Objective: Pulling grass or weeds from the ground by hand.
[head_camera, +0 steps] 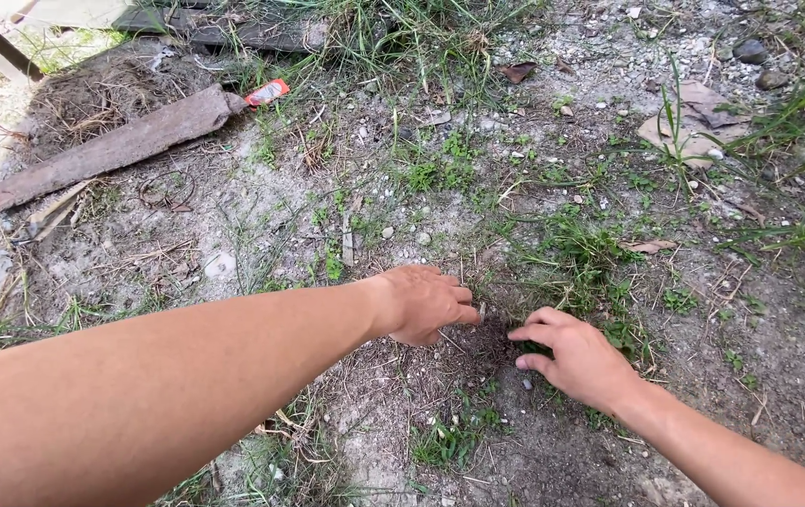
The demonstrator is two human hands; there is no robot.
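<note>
Patch of dark loose soil with small green weed [491, 343] between 2 hands, lower centre of frame. Left hand [426, 305] curled, fingers pressed together, touching soil; right hand [576, 357] pinching weed, equally near.

You are outdoors, on a rough patch of yard or waste ground rather than in any room. You can tell from the bare sandy soil [233, 235] strewn with gravel [552, 56] and dry leaves [693, 122], with weeds [590, 258] and long grass [412, 33] growing through it in patches. A weathered plank [116, 145] lies on the dirt at your upper left, a bit of red litter [267, 92] beside its end, and bright daylight falls across the ground
</note>
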